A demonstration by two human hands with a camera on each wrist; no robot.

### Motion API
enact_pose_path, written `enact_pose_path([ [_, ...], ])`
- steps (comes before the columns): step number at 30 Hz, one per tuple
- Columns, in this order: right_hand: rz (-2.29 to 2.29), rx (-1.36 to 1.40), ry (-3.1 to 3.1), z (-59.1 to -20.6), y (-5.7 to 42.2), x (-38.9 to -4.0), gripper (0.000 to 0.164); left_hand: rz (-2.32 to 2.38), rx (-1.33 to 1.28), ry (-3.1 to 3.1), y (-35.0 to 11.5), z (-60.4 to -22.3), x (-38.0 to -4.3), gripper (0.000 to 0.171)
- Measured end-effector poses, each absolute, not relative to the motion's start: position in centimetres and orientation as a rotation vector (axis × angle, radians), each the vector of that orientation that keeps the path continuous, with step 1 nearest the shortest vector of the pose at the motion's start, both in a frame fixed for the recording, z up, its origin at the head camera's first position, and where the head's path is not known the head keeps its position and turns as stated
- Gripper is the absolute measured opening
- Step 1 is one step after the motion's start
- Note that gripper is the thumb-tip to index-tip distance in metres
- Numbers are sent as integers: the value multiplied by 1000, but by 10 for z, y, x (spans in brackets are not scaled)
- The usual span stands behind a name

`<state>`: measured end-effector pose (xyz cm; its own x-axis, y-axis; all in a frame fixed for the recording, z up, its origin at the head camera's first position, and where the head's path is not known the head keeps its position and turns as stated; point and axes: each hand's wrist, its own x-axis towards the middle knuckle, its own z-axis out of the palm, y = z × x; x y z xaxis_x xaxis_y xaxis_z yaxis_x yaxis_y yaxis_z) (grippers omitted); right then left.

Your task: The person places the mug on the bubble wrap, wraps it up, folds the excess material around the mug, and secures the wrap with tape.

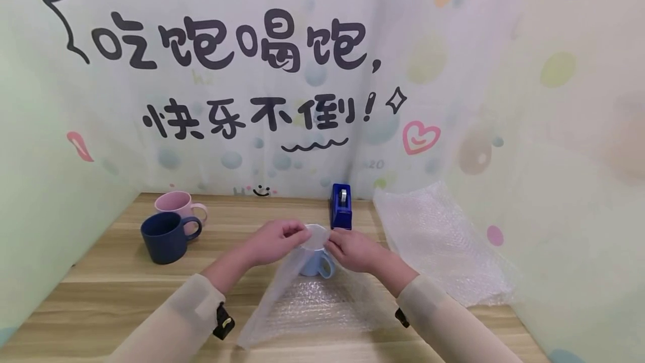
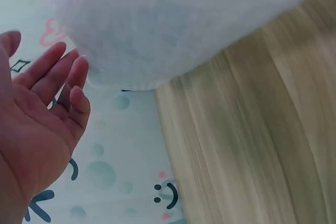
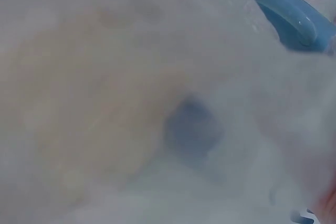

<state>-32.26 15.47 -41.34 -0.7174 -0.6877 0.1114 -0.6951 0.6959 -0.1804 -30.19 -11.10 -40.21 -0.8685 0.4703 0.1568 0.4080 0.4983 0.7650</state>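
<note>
A light blue mug (image 1: 313,263) with a white inside stands on a sheet of bubble wrap (image 1: 322,301), its handle to the front right. The wrap is drawn up on the left side of the mug. My left hand (image 1: 282,241) is at the left of the rim; in the left wrist view its loosely bent fingers (image 2: 71,72) touch the wrap's edge, thumb apart. At the right of the rim, my right hand (image 1: 355,248) pinches the wrap with curled fingers. Raised wrap blurs most of the right wrist view, where the blue handle (image 3: 289,19) shows at top right.
A navy mug (image 1: 164,240) and a pink mug (image 1: 173,201) stand at the left. Behind my right hand is a blue tape dispenser (image 1: 341,212). More bubble wrap (image 1: 438,245) lies at the right by the wall. A printed curtain (image 1: 227,172) closes off the table's back.
</note>
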Motion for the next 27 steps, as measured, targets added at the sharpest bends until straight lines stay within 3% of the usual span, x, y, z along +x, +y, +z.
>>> enact_pose_path([
  [4,323,1137,-2896,-414,154,-323,34,1125,946,2768,-111,-408,-301,34],
  [10,304,1181,-2838,-415,154,-323,26,753,1096,2908,-113,-416,-301,52],
  [19,348,1193,-2805,-418,155,-322,29,535,1192,2955,-99,-423,-308,34],
  [27,401,1139,-2886,-412,143,-325,35,600,1174,2979,-101,-429,-309,32],
])
